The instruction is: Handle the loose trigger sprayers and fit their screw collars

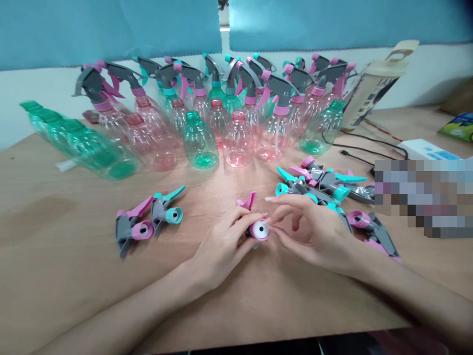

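Near the front of the tabletop (pixel 207 305), the left hand (pixel 221 239) holds a pink and gray spray top (pixel 261 230). Its fingers are closed around the sides, and the round pink end faces up, showing a white circle with a dark hole in the middle. A pink trigger (pixel 248 201) pokes out behind the hand. The right hand (pixel 318 231) is just beside that round end. Its thumb and one finger are close together at the pink rim, but I cannot tell if they pinch it. Its pointing finger sticks out above, loose and bent.

To the left lie two more spray tops, one with a pink ring (pixel 143 230) and one with a blue-green ring (pixel 174 215). To the right is a messy pile of spray tops (pixel 325 185), pink and blue-green. Farther back stand lots of see-through bottles, like a green bottle (pixel 201 143) and a pink bottle (pixel 238 143) without tops. Many others wear spray tops. A tall cream cup (pixel 375 91) stands behind on the right, near a black wire (pixel 353 160)
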`<move>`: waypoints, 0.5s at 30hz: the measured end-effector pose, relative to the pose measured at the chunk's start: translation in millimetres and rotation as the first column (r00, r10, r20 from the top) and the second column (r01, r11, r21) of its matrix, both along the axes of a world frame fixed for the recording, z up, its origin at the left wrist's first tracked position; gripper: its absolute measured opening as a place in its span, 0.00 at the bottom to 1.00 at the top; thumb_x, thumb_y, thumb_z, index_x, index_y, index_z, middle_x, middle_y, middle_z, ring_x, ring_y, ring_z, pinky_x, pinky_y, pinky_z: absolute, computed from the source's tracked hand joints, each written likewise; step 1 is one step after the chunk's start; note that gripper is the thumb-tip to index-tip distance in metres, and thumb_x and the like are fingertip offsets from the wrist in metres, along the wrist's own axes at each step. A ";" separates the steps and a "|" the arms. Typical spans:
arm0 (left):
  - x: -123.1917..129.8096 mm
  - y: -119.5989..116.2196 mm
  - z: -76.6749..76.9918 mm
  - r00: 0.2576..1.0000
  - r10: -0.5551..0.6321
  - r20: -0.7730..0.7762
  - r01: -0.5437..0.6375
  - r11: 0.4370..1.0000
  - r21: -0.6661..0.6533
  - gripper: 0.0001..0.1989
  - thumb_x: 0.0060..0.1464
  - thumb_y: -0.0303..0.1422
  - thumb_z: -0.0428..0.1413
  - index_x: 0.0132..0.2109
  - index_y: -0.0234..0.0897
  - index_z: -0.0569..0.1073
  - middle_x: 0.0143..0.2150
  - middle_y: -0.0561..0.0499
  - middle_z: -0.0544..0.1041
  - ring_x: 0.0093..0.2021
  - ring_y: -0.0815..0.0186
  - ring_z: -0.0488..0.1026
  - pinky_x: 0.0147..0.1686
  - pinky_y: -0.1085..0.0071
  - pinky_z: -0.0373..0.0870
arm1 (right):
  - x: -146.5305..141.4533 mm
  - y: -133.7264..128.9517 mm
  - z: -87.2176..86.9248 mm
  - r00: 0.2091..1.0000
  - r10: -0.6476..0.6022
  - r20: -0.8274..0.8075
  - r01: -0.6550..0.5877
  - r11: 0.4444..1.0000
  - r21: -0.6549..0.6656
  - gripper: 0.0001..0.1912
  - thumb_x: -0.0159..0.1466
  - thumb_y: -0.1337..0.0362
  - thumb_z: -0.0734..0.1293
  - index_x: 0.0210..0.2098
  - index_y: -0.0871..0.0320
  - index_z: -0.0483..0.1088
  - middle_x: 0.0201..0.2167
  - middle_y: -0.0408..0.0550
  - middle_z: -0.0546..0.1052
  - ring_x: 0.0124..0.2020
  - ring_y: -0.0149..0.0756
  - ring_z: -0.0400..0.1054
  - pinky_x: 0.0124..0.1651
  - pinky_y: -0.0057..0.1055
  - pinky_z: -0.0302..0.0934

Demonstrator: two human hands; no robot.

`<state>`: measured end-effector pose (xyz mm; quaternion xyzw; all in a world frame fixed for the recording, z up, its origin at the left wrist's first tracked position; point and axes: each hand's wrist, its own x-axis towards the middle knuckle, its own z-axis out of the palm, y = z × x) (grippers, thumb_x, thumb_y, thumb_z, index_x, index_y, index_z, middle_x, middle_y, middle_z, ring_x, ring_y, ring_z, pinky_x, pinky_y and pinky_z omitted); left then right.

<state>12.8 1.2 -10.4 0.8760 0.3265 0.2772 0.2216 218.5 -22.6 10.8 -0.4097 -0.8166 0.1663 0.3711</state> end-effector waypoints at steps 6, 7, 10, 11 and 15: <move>0.6 1.3 0.0 1.000 0.021 0.006 -0.021 1.000 -0.011 0.16 0.56 0.27 0.55 0.52 0.39 0.67 0.44 0.49 0.70 0.42 0.64 0.70 0.42 0.68 0.71 | -0.6 3.0 3.0 0.997 -0.012 0.078 0.018 0.996 -0.085 0.21 0.62 0.67 0.64 0.54 0.50 0.57 0.36 0.42 0.78 0.26 0.29 0.72 0.27 0.25 0.63; 0.7 1.5 -0.1 1.000 0.020 0.008 -0.020 1.000 -0.011 0.16 0.56 0.27 0.55 0.52 0.39 0.67 0.44 0.49 0.70 0.43 0.64 0.70 0.42 0.68 0.71 | -0.8 3.3 3.2 0.996 -0.011 0.083 0.020 0.994 -0.106 0.21 0.63 0.66 0.63 0.54 0.49 0.57 0.36 0.41 0.78 0.24 0.27 0.70 0.25 0.24 0.62; 1.0 1.6 -0.2 1.000 0.015 0.006 -0.014 1.000 -0.008 0.17 0.55 0.25 0.56 0.52 0.37 0.67 0.44 0.49 0.69 0.43 0.65 0.69 0.43 0.68 0.70 | -0.8 4.2 2.8 0.997 -0.006 0.078 0.016 0.991 -0.133 0.21 0.64 0.65 0.63 0.55 0.46 0.56 0.36 0.40 0.78 0.22 0.26 0.68 0.24 0.22 0.60; 1.0 1.6 -0.1 1.000 0.014 0.007 -0.014 1.000 -0.006 0.17 0.55 0.25 0.56 0.52 0.37 0.67 0.44 0.49 0.69 0.43 0.65 0.69 0.44 0.68 0.70 | -0.6 4.6 2.4 0.997 -0.004 0.075 0.014 0.991 -0.133 0.21 0.64 0.65 0.63 0.55 0.46 0.56 0.36 0.40 0.78 0.22 0.26 0.68 0.24 0.22 0.60; 1.2 1.6 0.6 1.000 0.010 0.015 -0.010 1.000 -0.002 0.17 0.55 0.25 0.56 0.52 0.37 0.67 0.44 0.49 0.69 0.43 0.65 0.69 0.44 0.68 0.70 | -0.2 5.5 0.0 0.998 0.005 0.061 0.003 0.992 -0.126 0.23 0.63 0.65 0.64 0.56 0.46 0.55 0.36 0.40 0.77 0.23 0.26 0.68 0.25 0.22 0.60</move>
